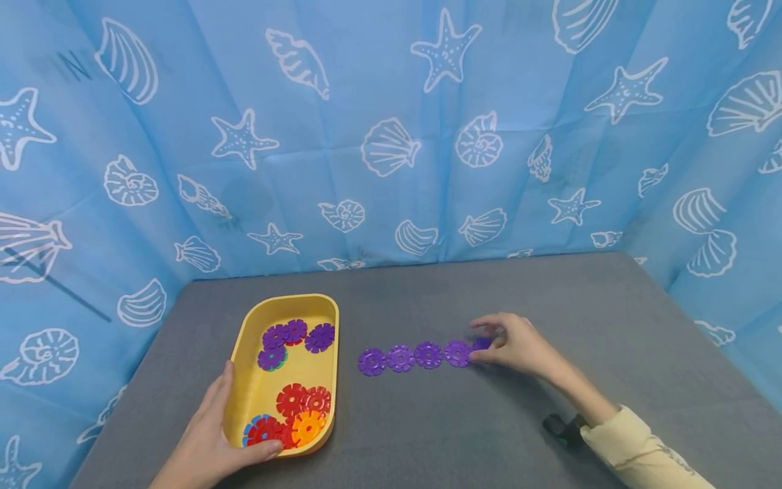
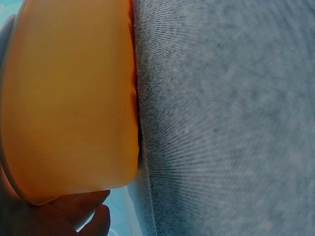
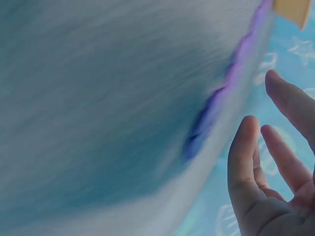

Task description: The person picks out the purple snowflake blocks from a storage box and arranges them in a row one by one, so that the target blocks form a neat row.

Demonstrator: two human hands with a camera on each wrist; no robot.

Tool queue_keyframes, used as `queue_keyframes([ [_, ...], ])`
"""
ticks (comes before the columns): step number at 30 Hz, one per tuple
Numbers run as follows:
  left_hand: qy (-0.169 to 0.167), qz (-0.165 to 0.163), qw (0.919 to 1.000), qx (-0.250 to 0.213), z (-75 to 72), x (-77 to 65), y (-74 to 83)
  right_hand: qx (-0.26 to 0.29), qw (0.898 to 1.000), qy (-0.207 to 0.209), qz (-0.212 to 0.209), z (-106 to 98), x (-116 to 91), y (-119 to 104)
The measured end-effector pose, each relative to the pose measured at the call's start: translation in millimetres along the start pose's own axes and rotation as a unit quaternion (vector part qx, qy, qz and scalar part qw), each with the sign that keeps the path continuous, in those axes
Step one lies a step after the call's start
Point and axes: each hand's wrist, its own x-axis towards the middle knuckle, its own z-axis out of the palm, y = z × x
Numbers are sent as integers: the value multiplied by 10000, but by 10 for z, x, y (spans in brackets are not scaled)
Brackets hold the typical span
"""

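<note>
A hand could pass along the desk [image 1: 452,435] in front of the disc row [image 1: 429,355], or between the row and the curtain [image 1: 391,204] behind; a narrower gap parts row from tray [image 1: 299,371]; the tray's walls bar a low path, and the left hand [image 1: 210,428] blocks its left and near sides; inside, room shows between far and near discs [image 1: 293,392]; the right hand [image 1: 513,345] obstructs the row's right end.

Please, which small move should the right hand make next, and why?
Probably the right hand should move to the yellow tray and take another purple disc: its fingers stand apart and grip nothing, five purple discs lie in a row on the table, and more remain in the tray.
</note>
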Motion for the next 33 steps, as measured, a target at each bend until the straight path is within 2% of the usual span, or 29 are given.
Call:
queue_keyframes([
  [7, 7, -20, 10000, -2, -3, -5, 8, 386, 9984, -121, -401, 193, 193, -413],
  [19, 6, -86, 10000, 0, 2, 15, 25, 874, 9904, -627, -864, 761, 620, -1280],
  [23, 10, -101, 9999, 23, 5, 6, 27, 1074, 9885, -672, -830, 973, 728, -1504],
  [33, -7, 33, 9999, 136, 3, 26, 2, 1368, 9875, -734, -284, 1454, 921, -1876],
])
